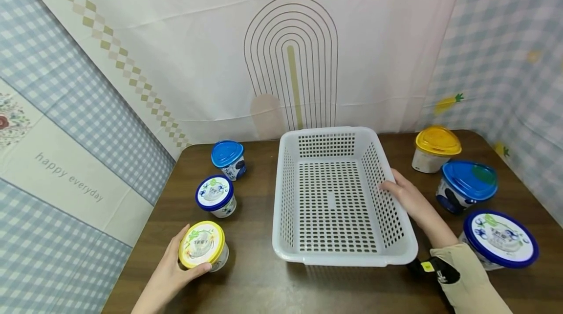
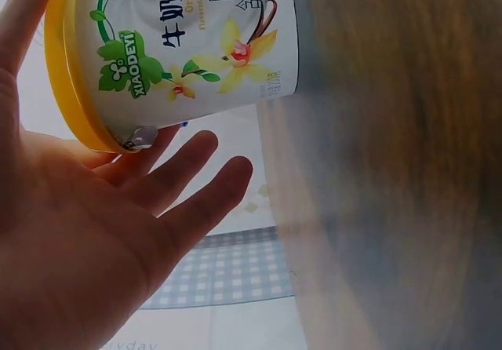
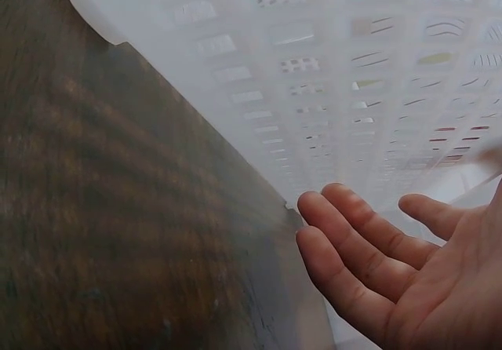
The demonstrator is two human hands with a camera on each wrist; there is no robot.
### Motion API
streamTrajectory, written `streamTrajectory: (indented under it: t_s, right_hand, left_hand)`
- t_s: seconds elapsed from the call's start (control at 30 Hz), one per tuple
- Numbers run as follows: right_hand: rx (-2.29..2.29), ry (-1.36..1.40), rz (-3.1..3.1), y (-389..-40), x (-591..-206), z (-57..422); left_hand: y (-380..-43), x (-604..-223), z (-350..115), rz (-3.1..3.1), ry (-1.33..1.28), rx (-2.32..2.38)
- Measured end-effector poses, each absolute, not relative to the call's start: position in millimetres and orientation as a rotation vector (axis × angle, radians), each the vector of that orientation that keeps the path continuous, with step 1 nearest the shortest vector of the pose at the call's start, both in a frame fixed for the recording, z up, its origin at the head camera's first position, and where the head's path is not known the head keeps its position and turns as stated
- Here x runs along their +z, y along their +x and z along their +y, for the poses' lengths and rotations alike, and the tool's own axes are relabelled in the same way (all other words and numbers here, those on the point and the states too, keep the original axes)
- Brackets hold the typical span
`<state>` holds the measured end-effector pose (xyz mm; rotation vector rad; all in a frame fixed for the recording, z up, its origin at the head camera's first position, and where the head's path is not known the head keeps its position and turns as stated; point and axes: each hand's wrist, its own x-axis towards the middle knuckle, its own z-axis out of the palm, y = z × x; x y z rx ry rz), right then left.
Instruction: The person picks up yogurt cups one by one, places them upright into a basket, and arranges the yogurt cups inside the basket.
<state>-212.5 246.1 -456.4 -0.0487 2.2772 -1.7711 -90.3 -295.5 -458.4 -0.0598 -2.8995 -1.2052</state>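
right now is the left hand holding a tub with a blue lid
No, in the head view the left hand grips a tub with a yellow-rimmed lid.

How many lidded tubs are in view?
6. Left of the basket: rear tub, middle tub, front tub held by the left hand. Right: yellow-lidded tub, blue-lidded tub, blue-rimmed tub.

Head view: room light bright, soft and even from where I stand. Pale glare on the near part of the table (image 1: pixel 281 294); small highlights on the glossy yellow lid (image 1: pixel 438 140) at far right. Checked cloth (image 1: pixel 475 50) on the right goes soft. Both wrist views dimmer, hazy. Left wrist: wood grain smeared, print on the tub (image 2: pixel 180 52) crisper. Right wrist: basket (image 3: pixel 212 75) backlit, washed out; faint striped shadows on the wood to its left
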Motion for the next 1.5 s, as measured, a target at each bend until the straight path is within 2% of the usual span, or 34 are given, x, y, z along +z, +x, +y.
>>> streamTrajectory:
  t_s: [0.73,1.5]
  right_hand:
    - [-1.774,-0.024,2.271,-211.7,-454.0,245.5]
    - [-1.761,-0.028,2.259,-211.4,-455.4,244.9]
  left_hand:
    - [-92.0,-465.4,-293.0,-2.862,0.064,-1.374]
    - [-90.8,-463.6,-295.6,-2.872,0.078,-1.266]
